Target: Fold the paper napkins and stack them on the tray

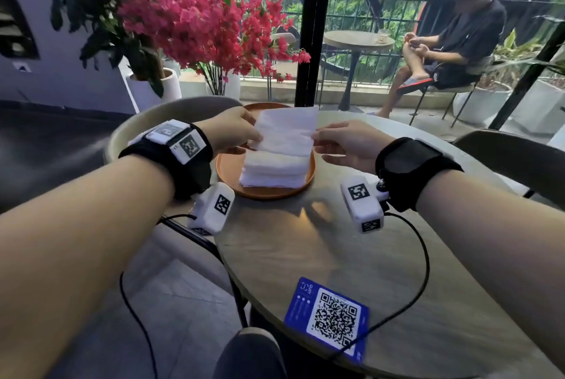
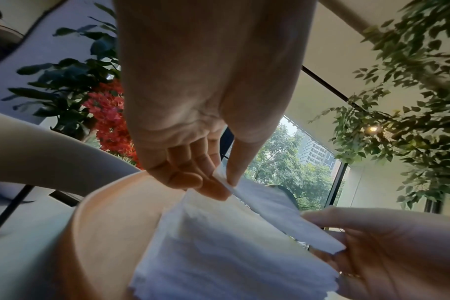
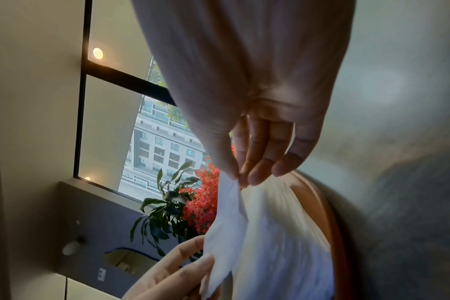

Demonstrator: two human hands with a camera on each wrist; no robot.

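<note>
Your table carries the tray at its far side, and the tray already bears a thick stack of white napkins, so by the look of it most of the job is behind you. Whether every sheet in that stack is folded cannot be told from here. What is left, as far as shows, is the single napkin you hold in the air just above the stack: it looks to be opened out flat, so it likely needs its fold and then laying on top. No other loose napkins show on the table.

Both your forearms reach forward over the table, wrists level. Your left hand pinches the napkin's left edge between thumb and fingertips; your right hand pinches the right edge the same way, other fingers loosely extended.
</note>
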